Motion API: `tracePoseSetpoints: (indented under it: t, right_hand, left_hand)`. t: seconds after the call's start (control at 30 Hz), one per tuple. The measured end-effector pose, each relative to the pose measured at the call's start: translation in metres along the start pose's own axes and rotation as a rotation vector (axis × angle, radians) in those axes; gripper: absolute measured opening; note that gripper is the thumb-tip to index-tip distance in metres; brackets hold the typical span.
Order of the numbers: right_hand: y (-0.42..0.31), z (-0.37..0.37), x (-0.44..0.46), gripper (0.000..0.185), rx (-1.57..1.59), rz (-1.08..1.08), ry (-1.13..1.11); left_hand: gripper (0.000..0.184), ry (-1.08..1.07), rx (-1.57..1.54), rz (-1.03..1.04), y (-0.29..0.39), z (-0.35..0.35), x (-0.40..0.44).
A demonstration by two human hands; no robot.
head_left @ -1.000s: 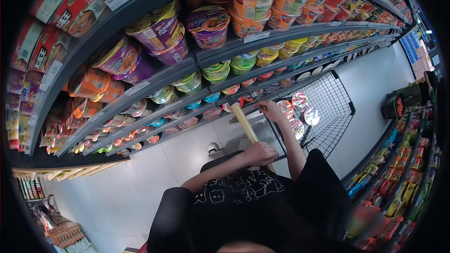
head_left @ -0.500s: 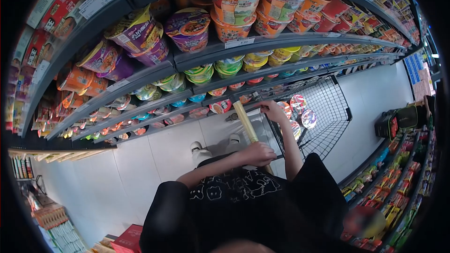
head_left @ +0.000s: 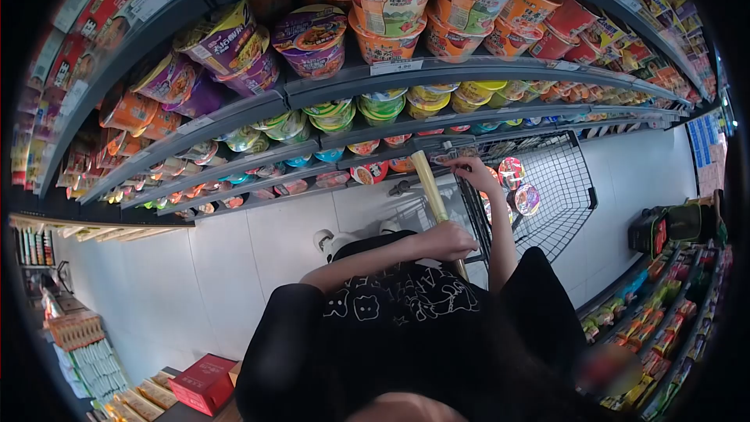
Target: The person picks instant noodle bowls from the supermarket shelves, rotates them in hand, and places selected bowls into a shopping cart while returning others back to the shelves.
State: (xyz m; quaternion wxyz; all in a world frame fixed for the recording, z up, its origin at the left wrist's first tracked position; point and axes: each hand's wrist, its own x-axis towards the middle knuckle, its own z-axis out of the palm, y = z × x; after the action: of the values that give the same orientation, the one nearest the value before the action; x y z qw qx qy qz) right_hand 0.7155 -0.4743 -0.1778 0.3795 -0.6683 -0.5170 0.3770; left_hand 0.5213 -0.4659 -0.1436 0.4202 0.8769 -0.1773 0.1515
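My left hand (head_left: pixel 449 241) is closed around the pale yellow handle (head_left: pixel 429 184) of a shopping cart. Over the near edge of the cart's black wire basket (head_left: pixel 566 187) is my right hand (head_left: pixel 475 175), with its fingers loosely bent and somewhat apart and nothing visible in them. Whether its fingertips touch the cart frame is unclear. Several round noodle cups, one of them with a purple and white lid (head_left: pixel 526 199), lie in the basket, partly hidden behind my right forearm.
Curved shelves (head_left: pixel 344 82) stacked with cup noodles run along the far side of the cart. More shelves with bright packets (head_left: pixel 656 320) stand at the lower right, near dark baskets (head_left: pixel 648 232). A red box (head_left: pixel 205 384) is at the lower left. Pale floor tiles (head_left: pixel 226 273) show between.
The view has shifted, and the cart and both hands appear further right. More of the red box shows at the lower left. My left hand stays on the handle.
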Motion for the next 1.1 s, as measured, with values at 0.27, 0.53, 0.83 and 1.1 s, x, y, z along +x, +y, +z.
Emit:
tracePoseSetpoints:
  t: [0.27,0.53,0.83,1.1]
  right_hand:
    - [0.002,-0.021,-0.001,0.031,-0.040,0.013,-0.036]
    - [0.010,-0.025,0.002,0.032,0.009,-0.003,-0.047]
    - [-0.034,-0.021,-0.011,0.027,-0.289,0.128,0.063]
    - [-0.116,0.023,-0.008,0.052,0.089,-0.154,0.473]
  left_hand:
    - [0.040,0.754,-0.255,-0.392,-0.003,-0.072,0.034]
    - [0.111,1.323,0.576,-0.424,-0.049,-0.253,0.066]
    - [0.125,1.280,0.497,-0.477,-0.074,-0.284,0.078]
    - [0.096,1.300,-0.357,-0.234,-0.008,-0.228,0.038]
